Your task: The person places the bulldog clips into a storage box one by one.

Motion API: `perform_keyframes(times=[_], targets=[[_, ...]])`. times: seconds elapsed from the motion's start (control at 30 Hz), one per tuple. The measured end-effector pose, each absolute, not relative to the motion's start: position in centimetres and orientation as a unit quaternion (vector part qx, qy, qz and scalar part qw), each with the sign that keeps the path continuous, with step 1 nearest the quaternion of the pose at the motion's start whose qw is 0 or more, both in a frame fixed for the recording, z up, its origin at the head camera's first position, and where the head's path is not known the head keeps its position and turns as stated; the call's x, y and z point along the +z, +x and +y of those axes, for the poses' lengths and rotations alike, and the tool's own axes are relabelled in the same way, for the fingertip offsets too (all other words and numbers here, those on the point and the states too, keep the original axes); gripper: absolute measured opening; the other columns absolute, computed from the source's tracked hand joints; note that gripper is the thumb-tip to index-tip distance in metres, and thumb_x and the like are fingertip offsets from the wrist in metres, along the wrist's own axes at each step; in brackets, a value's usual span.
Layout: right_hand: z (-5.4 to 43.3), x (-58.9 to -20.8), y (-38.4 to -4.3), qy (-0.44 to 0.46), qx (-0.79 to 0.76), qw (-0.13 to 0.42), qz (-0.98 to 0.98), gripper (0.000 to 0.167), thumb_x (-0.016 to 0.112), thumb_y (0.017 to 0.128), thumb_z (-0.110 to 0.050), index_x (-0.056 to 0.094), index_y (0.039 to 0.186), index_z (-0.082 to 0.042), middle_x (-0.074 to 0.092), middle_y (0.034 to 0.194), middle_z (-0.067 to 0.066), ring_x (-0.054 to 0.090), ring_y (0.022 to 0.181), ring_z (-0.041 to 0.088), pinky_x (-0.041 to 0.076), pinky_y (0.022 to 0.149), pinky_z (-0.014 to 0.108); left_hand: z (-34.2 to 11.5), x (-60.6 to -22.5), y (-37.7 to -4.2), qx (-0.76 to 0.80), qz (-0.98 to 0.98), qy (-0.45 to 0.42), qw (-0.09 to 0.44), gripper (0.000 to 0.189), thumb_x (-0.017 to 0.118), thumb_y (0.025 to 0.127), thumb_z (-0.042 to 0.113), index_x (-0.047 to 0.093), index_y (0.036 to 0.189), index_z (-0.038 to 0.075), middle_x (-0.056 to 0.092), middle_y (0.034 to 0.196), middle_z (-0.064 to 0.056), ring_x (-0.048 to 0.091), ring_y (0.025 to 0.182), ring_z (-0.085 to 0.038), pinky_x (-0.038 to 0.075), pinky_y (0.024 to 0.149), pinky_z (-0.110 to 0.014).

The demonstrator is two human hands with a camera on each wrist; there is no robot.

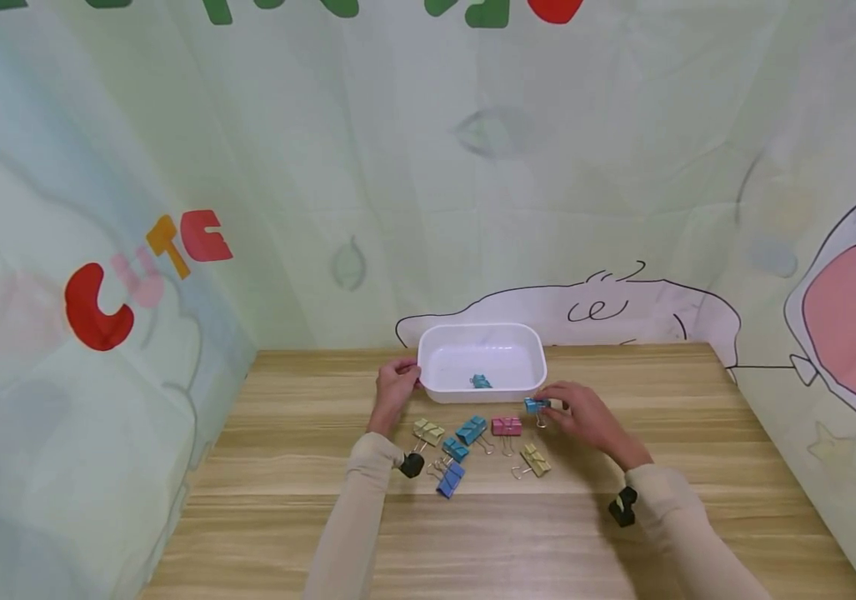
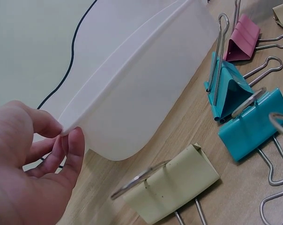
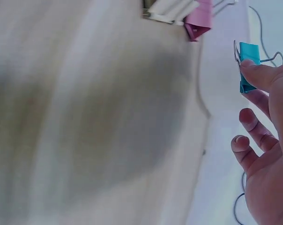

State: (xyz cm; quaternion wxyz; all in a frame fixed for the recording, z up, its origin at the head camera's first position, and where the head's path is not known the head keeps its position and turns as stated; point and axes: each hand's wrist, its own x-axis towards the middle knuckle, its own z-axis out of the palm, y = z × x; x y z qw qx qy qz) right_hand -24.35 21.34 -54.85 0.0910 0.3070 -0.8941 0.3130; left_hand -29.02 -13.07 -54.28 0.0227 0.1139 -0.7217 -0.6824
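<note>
My left hand [image 1: 396, 385] pinches the left rim of a white plastic tub [image 1: 483, 395] between thumb and fingers, as the left wrist view shows close up. A teal binder clip [image 1: 481, 381] lies inside the tub near its front wall. My right hand [image 1: 581, 414] holds another teal binder clip [image 3: 249, 61] between thumb and index finger, by the tub's front right corner; the other fingers are loosely bent. In front of the tub lie a pink binder clip [image 1: 506, 427], a larger teal clip [image 1: 472, 430], a smaller teal one [image 1: 455, 450] and a blue one [image 1: 450, 480].
Two pale yellow binder clips lie on the wooden table [image 1: 285, 533], one clip [image 1: 428, 432] beside my left wrist and the other clip [image 1: 536, 460] toward the right. A printed cloth backdrop [image 1: 307, 250] rises behind the tub and along both sides.
</note>
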Motion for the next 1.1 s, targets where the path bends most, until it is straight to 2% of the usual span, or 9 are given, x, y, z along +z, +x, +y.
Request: perform_keyframes(times=[0.23,0.37,0.5,0.73,0.87,1.1], targets=[[20.8,-52.5,-25.3,0.316,0.302,0.102,-0.894,0.02,0.079,0.091,-0.005,0.078,0.11,-0.007,0.075,0.111,0.01,0.069,0.095,0.029,0.062,0.077,0.044,-13.2,-54.4,-29.1,-0.686,-0.719,0.109,0.028,0.028,0.06,0.097,-0.004,0.064,0.121,-0.017,0.065,0.118,-0.035,0.066,0.086,-0.032,0.063,0.088,-0.048],[20.6,-51.4,-26.0,0.322,0.298,0.095,-0.894,0.019,0.078,0.092,-0.006,0.078,0.111,-0.007,0.076,0.111,0.009,0.068,0.091,0.029,0.06,0.072,0.039,-13.2,-54.4,-29.2,-0.69,-0.715,0.106,0.03,0.028,0.06,0.097,-0.004,0.064,0.121,-0.017,0.066,0.117,-0.035,0.067,0.086,-0.031,0.064,0.086,-0.045],[20.2,-50.5,-26.8,0.326,0.293,0.101,-0.893,0.019,0.077,0.094,-0.008,0.078,0.113,-0.008,0.076,0.109,0.006,0.066,0.088,0.022,0.058,0.072,0.034,-13.3,-54.5,-29.2,-0.699,-0.706,0.103,0.033,0.028,0.06,0.095,-0.006,0.064,0.12,-0.018,0.066,0.116,-0.036,0.066,0.079,-0.025,0.065,0.076,-0.036],[19.4,-48.9,-28.0,0.31,0.303,0.099,-0.896,0.02,0.076,0.095,-0.01,0.077,0.115,-0.007,0.073,0.108,0.008,0.063,0.087,0.027,0.056,0.072,0.039,-13.2,-54.7,-29.2,-0.709,-0.698,0.094,0.038,0.029,0.06,0.095,-0.007,0.062,0.12,-0.02,0.064,0.117,-0.037,0.066,0.076,-0.022,0.063,0.068,-0.027],[18.8,-48.2,-28.8,0.314,0.306,0.114,-0.892,0.02,0.077,0.094,-0.007,0.077,0.113,-0.006,0.074,0.107,0.009,0.06,0.083,0.023,0.054,0.068,0.034,-13.2,-54.6,-29.1,-0.706,-0.701,0.097,0.038,0.028,0.059,0.095,-0.007,0.063,0.12,-0.02,0.064,0.116,-0.037,0.066,0.076,-0.021,0.063,0.068,-0.028],[18.1,-47.5,-29.6,0.303,0.308,0.111,-0.895,0.019,0.075,0.095,-0.009,0.077,0.114,-0.006,0.074,0.109,0.009,0.06,0.084,0.025,0.052,0.069,0.034,-13.0,-54.6,-29.1,-0.7,-0.706,0.1,0.039,0.028,0.059,0.095,-0.007,0.062,0.12,-0.02,0.064,0.115,-0.037,0.065,0.075,-0.022,0.064,0.069,-0.03]])
